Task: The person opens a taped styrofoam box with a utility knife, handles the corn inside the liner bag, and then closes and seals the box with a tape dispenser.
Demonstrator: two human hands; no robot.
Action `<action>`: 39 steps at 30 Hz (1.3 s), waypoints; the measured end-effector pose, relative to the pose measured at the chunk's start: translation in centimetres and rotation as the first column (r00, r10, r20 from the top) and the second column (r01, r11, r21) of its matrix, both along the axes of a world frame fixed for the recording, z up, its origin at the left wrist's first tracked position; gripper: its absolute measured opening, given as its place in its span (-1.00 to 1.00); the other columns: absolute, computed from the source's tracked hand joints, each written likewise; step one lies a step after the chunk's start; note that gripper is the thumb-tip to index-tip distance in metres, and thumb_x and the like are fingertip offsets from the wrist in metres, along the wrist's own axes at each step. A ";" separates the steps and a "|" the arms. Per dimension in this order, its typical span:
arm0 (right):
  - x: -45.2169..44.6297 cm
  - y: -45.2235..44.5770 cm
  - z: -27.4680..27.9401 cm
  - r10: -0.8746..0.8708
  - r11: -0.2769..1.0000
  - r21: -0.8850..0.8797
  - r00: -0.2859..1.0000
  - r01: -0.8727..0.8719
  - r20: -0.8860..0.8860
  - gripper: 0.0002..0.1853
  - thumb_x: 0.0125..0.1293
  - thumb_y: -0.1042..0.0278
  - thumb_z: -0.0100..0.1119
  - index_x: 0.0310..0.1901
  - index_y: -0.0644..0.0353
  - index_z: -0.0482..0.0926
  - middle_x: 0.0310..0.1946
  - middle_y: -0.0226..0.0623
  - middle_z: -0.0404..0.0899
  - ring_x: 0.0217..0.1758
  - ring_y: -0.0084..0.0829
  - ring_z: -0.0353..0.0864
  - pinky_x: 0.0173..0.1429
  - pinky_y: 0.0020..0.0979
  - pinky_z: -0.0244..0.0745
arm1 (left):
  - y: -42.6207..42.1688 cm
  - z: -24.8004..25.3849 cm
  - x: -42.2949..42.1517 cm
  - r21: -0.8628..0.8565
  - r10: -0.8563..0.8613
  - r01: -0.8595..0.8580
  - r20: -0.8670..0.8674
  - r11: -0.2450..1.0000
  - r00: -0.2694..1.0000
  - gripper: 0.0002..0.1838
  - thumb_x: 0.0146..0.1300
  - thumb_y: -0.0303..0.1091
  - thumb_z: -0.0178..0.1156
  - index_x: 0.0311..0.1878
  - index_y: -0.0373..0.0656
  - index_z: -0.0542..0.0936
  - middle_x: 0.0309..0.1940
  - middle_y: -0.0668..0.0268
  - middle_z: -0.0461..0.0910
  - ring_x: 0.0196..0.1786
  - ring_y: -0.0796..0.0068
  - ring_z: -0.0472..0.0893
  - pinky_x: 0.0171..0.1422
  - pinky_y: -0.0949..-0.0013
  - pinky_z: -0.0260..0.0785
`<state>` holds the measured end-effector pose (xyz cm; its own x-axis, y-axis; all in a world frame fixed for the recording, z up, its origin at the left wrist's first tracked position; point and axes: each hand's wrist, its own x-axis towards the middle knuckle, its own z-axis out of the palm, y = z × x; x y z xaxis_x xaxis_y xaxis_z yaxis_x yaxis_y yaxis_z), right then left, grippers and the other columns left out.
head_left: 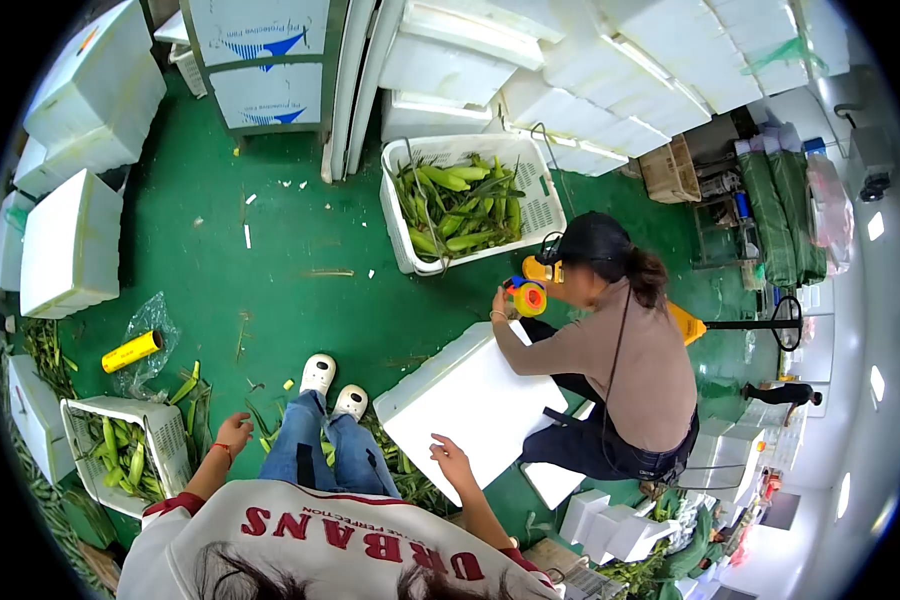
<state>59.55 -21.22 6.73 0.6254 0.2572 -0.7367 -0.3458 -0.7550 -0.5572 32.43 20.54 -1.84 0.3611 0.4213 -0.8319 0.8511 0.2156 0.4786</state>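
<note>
My left hand (234,432) hangs over the green floor, near a white basket of green corn (175,445), and nothing shows in it. My right hand (452,462) is over the white foam box (480,395), fingers apart, with nothing held; whether it touches the lid I cannot tell. Beside the box crouches a co-worker (635,370) in a brown top and dark cap, with a yellow-and-red tape dispenser (530,298) at the hands. A larger white basket (545,205) filled with corn ears stands beyond the box.
White foam boxes (70,245) stand at the left, and more are stacked at the top (610,80). A yellow roll (131,352) lies by clear plastic film. Corn leaves lie around my feet. A yellow pallet jack (686,325) is behind the co-worker; another person stands farther off.
</note>
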 end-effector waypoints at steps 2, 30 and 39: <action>-0.5 -2.3 -0.6 -0.013 1.000 -0.015 1.000 0.013 0.000 -0.58 0.32 0.17 0.07 0.17 0.09 0.46 -0.23 -0.21 0.61 -0.19 -0.42 0.64 -0.14 -0.46 0.45 | -0.6 1.2 1.0 0.027 -0.021 0.021 0.011 0.999 1.000 -0.56 0.16 -0.32 0.08 0.13 -0.24 0.47 -0.26 0.14 0.64 -0.34 0.41 0.63 -0.17 0.34 0.46; 5.3 28.7 -8.8 0.718 0.692 0.226 0.687 -0.686 -0.112 -0.72 0.31 0.30 0.14 -0.05 0.31 0.53 -0.36 -0.31 0.58 -0.34 -0.56 0.54 -0.24 -0.53 0.48 | -1.8 4.0 -22.9 0.095 0.671 -0.664 -0.093 0.742 0.736 -0.64 0.14 -0.04 0.10 -0.12 -0.05 0.64 -0.12 0.09 0.60 0.00 0.17 0.56 0.13 0.24 0.37; -19.5 65.0 30.7 0.984 -0.042 0.951 -0.179 -0.307 -0.014 -0.43 0.40 -0.06 -0.18 0.01 0.40 0.50 -0.10 0.22 0.54 -0.19 -0.09 0.63 -0.24 -0.32 0.51 | 13.8 41.8 -24.3 0.027 -0.050 -0.127 0.982 0.992 -0.182 -0.24 0.22 0.20 0.10 0.17 -0.36 0.34 0.22 -0.07 0.26 0.27 -0.01 0.30 0.30 0.00 0.16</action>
<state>40.04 43.75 37.45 -0.8797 0.4755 0.0080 -0.2274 -0.4057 -0.8853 8.12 34.38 39.95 0.6918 0.4990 0.5219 -0.6492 0.1136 0.7520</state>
